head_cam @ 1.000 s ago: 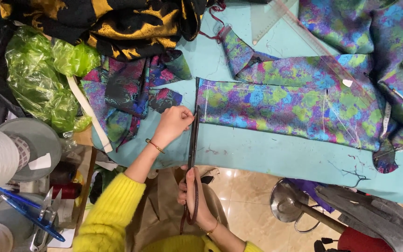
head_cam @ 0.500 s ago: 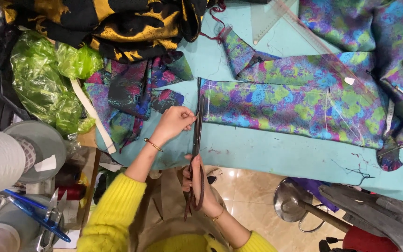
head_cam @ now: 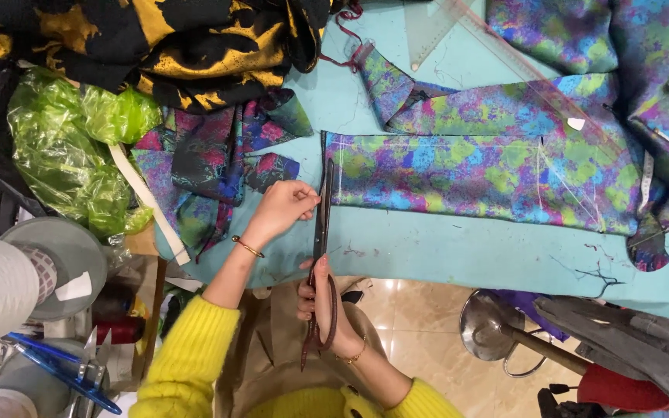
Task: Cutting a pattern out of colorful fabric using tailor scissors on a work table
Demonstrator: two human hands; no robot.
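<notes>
While both hands work at the counter edge, the scene reads so:
Counter: [head_cam: 443,248] turquoise top, with loose threads on it.
Patterned fabric: [head_cam: 466,166] long multicoloured piece, flat across the counter.
Scissors: [head_cam: 321,232] dark, blades along the fabric's left edge.
Right hand: [head_cam: 323,306] grip closed around the scissors' handles.
Left hand: [head_cam: 280,209] grip pinched on the fabric edge beside the blades.
Left side: green plastic bag [head_cam: 71,155], black-and-yellow cloth [head_cam: 156,46].
Floor: [head_cam: 427,333] glossy beige tiles, with a metal stool [head_cam: 497,329] on them.
</notes>
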